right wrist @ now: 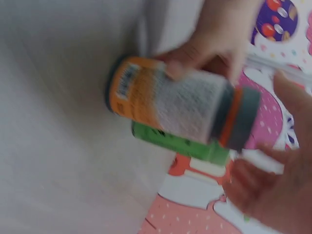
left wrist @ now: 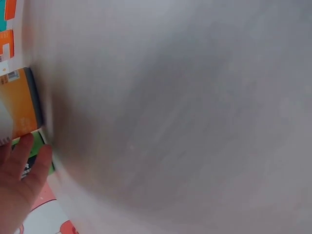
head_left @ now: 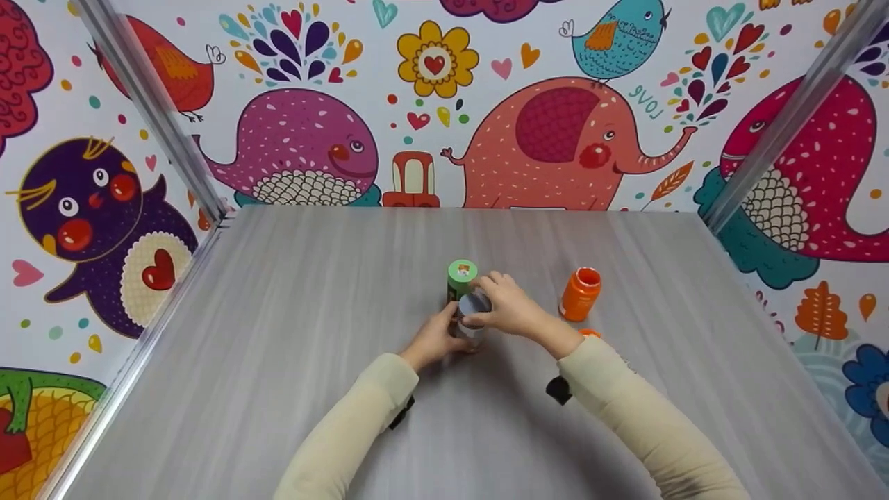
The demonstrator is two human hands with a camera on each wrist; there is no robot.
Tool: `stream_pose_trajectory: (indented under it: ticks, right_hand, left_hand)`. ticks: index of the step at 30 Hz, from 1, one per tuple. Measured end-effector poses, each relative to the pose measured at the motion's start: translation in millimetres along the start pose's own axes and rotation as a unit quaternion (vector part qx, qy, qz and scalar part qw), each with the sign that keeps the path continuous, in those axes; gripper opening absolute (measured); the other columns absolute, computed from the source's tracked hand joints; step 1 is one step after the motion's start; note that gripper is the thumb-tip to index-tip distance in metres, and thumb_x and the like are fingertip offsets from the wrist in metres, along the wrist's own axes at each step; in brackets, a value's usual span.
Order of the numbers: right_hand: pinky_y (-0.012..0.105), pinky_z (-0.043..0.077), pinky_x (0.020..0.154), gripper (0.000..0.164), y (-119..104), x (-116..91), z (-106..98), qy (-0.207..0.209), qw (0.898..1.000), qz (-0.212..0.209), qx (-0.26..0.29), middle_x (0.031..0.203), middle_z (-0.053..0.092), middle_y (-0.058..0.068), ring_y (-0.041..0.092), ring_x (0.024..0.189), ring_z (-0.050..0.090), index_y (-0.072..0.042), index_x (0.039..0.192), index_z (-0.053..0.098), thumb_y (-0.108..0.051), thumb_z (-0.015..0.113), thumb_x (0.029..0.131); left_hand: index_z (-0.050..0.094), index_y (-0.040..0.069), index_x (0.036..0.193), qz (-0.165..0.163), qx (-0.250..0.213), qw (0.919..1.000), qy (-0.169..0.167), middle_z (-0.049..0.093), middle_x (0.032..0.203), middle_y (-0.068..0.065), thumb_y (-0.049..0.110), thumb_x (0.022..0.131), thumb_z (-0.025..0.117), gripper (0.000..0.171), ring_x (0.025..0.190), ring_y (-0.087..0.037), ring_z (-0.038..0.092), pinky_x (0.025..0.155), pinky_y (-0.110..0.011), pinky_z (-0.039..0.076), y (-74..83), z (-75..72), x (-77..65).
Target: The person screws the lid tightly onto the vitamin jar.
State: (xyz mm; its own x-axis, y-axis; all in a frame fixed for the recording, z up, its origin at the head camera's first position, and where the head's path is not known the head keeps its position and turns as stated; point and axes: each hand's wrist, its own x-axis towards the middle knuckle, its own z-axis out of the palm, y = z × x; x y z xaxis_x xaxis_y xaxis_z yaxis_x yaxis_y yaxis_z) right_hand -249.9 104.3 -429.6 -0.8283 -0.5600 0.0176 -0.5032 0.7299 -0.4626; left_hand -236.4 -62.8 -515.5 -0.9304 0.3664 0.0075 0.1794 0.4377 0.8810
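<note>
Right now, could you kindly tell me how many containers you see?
3: the grey-lidded bottle in the left hand, the green canister behind it, and the orange bottle to the right. One orange piece, partly hidden by a sleeve, is unclear.

Three containers [head_left: 580, 297], one orange item [head_left: 590, 333]

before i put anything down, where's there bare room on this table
Bare table stretches left of the green can toward the left wall, and right of the orange bottle toward the right wall. The middle is crowded: left hand around the gray-lidded bottle, right hand at its lid, can behind.
</note>
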Motion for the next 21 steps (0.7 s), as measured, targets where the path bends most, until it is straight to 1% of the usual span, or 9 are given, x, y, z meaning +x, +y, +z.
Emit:
stream_pose_trajectory:
  ticks: [2,4,6,8,11,13,17,21]
  right_hand:
    - [0.044,0.041,0.094,0.049,5,-1,-7,-0.044,0.997,-0.051,0.031,0.126,0.046,0.016,0.03,0.114,0.043,-0.003,0.127,0.049,-0.017,0.068,0.083]
    - [0.047,0.038,0.099,0.048,9,-2,-12,-0.087,0.991,-0.092,0.043,0.136,0.04,0.017,0.032,0.124,0.038,-0.004,0.13,0.047,-0.003,0.062,0.085]
    - [0.048,0.034,0.102,0.049,12,-2,-15,-0.117,0.985,-0.114,0.047,0.143,0.033,0.018,0.034,0.13,0.033,-0.004,0.133,0.046,0.005,0.056,0.086]
    - [0.048,0.032,0.102,0.049,13,-1,-16,-0.134,0.982,-0.129,0.042,0.145,0.03,0.018,0.034,0.132,0.031,-0.004,0.133,0.047,0.01,0.052,0.086]
    - [0.049,0.032,0.103,0.05,13,0,-16,-0.14,0.98,-0.135,0.038,0.145,0.03,0.018,0.034,0.131,0.032,-0.004,0.131,0.049,0.014,0.049,0.085]
    - [0.049,0.032,0.102,0.049,13,1,-16,-0.139,0.98,-0.136,0.031,0.144,0.033,0.018,0.034,0.13,0.034,-0.004,0.13,0.05,0.015,0.048,0.085]
    - [0.049,0.032,0.102,0.046,12,2,-15,-0.133,0.983,-0.124,0.021,0.141,0.038,0.018,0.034,0.128,0.036,-0.003,0.129,0.051,0.011,0.051,0.086]
    - [0.048,0.036,0.1,0.042,11,2,-13,-0.119,0.986,-0.116,0.003,0.135,0.043,0.018,0.034,0.123,0.04,-0.001,0.128,0.051,0.007,0.054,0.087]
  left_hand:
    - [0.039,0.005,0.133,0.001,0.013,0.9999,0.004,0.053,0.126,-0.015,0.02,0.078,0.073,0.066,0.111,-0.026,0.054,0.093,-0.04,0.044,0.5,0.7,-0.4]
    - [0.04,0.005,0.133,0.0,0.022,0.9997,0.007,0.053,0.126,-0.016,0.022,0.079,0.073,0.066,0.112,-0.027,0.053,0.094,-0.041,0.042,0.6,1.4,-0.8]
    - [0.041,0.005,0.132,-0.005,0.024,0.9997,0.006,0.053,0.125,-0.015,0.023,0.079,0.073,0.065,0.112,-0.026,0.053,0.094,-0.041,0.042,0.8,1.8,-1.0]
    - [0.04,0.005,0.133,-0.009,0.016,0.9998,0.005,0.054,0.124,-0.013,0.023,0.078,0.073,0.067,0.11,-0.025,0.054,0.093,-0.04,0.042,0.7,1.9,-0.8]
    - [0.038,0.005,0.136,-0.009,0.007,0.9999,0.0,0.055,0.124,-0.012,0.021,0.077,0.074,0.071,0.109,-0.023,0.054,0.092,-0.039,0.044,-0.1,2.5,-0.6]
    - [0.037,0.003,0.137,0.0,0.005,1.0,0.0,0.055,0.123,-0.013,0.019,0.077,0.074,0.072,0.109,-0.024,0.055,0.091,-0.039,0.044,-1.7,3.4,-0.7]
    - [0.041,0.001,0.132,0.012,0.016,0.9998,0.005,0.055,0.123,-0.015,0.016,0.077,0.074,0.067,0.11,-0.027,0.055,0.093,-0.041,0.043,-4.5,4.8,-1.0]
    - [0.043,0.001,0.13,0.01,0.018,0.9997,0.013,0.055,0.122,-0.016,0.016,0.075,0.076,0.066,0.11,-0.028,0.055,0.094,-0.041,0.043,-4.8,4.7,-0.3]
